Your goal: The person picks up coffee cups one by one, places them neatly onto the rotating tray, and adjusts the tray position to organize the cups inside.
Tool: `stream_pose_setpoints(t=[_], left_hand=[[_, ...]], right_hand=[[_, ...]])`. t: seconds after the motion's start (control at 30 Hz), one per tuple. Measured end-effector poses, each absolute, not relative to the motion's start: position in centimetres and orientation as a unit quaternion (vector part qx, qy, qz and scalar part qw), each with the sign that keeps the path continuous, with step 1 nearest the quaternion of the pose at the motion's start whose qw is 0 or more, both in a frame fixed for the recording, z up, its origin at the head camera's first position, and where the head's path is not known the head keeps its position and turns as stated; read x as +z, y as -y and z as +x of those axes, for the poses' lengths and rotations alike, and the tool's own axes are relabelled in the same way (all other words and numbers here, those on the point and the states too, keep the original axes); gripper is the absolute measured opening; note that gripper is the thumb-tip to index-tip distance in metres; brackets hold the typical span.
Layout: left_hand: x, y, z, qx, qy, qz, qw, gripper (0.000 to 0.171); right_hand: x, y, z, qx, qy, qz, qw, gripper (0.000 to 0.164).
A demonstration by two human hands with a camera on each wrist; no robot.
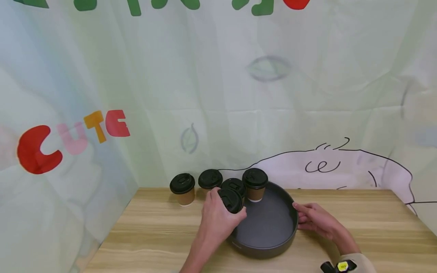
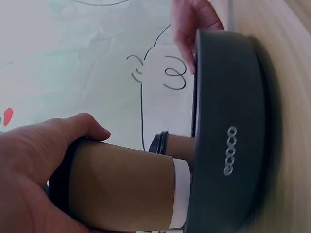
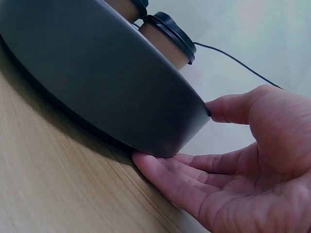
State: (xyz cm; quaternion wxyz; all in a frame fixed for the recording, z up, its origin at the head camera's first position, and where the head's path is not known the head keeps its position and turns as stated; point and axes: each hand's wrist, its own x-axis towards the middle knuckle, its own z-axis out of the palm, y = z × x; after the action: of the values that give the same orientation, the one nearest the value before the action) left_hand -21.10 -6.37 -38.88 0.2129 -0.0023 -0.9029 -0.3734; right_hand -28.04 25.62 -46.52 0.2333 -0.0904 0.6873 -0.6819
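My left hand [image 1: 218, 218] grips a brown paper coffee cup [image 2: 124, 187] around its black lid [image 1: 230, 201]. The cup's white base overlaps the near wall of a round dark grey tray [image 1: 263, 252] in the left wrist view. With thumb on the rim and fingers under the bottom edge, my right hand [image 1: 315, 220] holds the tray's right side. Inside the tray, toward the back, stands another lidded cup [image 1: 255, 185]. Just behind the held cup, a further cup [image 1: 233, 185] is partly hidden at the tray's left side.
Left of the tray, a lidded cup [image 1: 183, 191] stands upright on the wooden table [image 1: 153, 231]. One more cup [image 1: 209, 179] is beside it near the back edge, its lower part hidden by my left hand. A printed curtain [image 1: 205, 94] hangs directly behind the table.
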Motion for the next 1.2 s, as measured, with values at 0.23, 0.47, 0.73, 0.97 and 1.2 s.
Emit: stream_pose_setpoints(t=[0.23, 0.47, 0.73, 0.97, 1.2], left_hand=[[-39.7, 5.2, -21.0, -0.354, 0.91, -0.009, 0.216, 0.079], [-40.0, 4.7, -20.7, -0.347, 0.917, -0.016, 0.196, 0.085], [-41.1, 3.9, -20.7, -0.333, 0.926, -0.003, 0.178, 0.086], [-41.6, 3.8, -20.9, -0.336, 0.924, 0.006, 0.183, 0.082], [-41.7, 3.9, -21.0, -0.344, 0.926, 0.019, 0.156, 0.091]], right_hand=[[-46.4, -25.7, -28.1, -0.678, -0.692, -0.085, 0.233, 0.06], [-46.5, -25.7, -28.3, -0.68, -0.691, -0.086, 0.23, 0.059], [-46.6, -25.7, -28.2, -0.678, -0.693, -0.084, 0.232, 0.059], [-46.5, -25.6, -28.2, -0.678, -0.694, -0.079, 0.228, 0.06], [-46.6, -25.6, -28.2, -0.678, -0.694, -0.081, 0.228, 0.061]])
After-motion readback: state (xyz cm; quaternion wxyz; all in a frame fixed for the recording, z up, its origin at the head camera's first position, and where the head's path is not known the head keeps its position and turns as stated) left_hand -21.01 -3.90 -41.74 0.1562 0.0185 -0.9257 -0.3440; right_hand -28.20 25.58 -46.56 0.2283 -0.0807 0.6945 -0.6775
